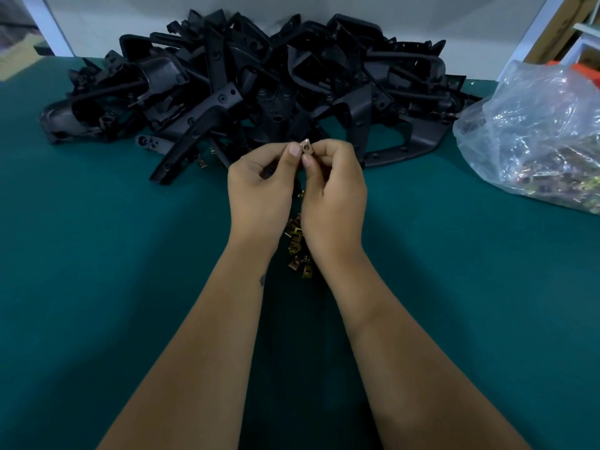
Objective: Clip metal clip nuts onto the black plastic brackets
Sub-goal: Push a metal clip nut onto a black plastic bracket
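Note:
A small metal clip nut (306, 147) is pinched between the fingertips of my left hand (259, 186) and my right hand (334, 196), raised above the table just in front of the bracket heap. A large pile of black plastic brackets (253, 82) lies across the back of the green table. Several loose brass-coloured clip nuts (297, 246) lie on the table under and between my wrists, partly hidden by my right hand. A few more clip nuts (203, 164) sit near the front edge of the pile.
A clear plastic bag (535, 134) holding many more clip nuts rests at the right of the green table (97, 254). A white wall stands behind the pile, and shelving shows at the far right.

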Tool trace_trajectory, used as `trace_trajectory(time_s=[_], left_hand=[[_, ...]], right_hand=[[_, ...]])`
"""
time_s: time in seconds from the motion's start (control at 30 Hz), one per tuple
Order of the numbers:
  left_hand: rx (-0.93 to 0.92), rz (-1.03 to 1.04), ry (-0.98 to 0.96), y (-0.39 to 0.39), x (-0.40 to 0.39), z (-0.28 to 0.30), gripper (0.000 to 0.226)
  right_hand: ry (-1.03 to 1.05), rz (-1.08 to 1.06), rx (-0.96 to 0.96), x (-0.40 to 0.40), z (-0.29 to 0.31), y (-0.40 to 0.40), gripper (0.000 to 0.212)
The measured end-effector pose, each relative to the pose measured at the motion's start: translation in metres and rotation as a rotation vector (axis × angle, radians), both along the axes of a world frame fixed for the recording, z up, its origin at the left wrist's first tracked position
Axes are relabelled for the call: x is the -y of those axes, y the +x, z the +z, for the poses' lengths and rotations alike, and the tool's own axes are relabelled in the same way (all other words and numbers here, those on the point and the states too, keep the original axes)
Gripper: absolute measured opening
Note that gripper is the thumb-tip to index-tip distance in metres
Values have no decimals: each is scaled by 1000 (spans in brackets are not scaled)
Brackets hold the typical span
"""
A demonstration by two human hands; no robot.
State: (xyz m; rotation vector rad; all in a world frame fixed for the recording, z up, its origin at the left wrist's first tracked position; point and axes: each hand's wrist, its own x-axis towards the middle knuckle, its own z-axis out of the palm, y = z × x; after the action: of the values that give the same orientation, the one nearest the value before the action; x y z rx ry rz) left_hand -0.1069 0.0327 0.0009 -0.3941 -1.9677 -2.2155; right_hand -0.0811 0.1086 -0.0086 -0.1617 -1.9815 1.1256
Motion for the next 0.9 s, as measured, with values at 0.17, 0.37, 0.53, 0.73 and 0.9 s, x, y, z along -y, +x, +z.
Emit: trace_trajectory(time_s=[0.17,0.37,0.53,0.73,0.9], left_hand=[[25,11,13,3,-3,1,17],[19,58,-18,3,-7,2,19],[74,113,73,5,-10,2,19],[92,85,127,11,-14,3,14],[75,132,72,5,-11,3,17]], right_hand=[[-153,-20,0,9,2,2,3],[15,-51,26,4,3,3,9],[-33,-46,71,11,2,1,9],[-209,1,57,8,4,4,2],[99,-62,45,4,2,4,11]])
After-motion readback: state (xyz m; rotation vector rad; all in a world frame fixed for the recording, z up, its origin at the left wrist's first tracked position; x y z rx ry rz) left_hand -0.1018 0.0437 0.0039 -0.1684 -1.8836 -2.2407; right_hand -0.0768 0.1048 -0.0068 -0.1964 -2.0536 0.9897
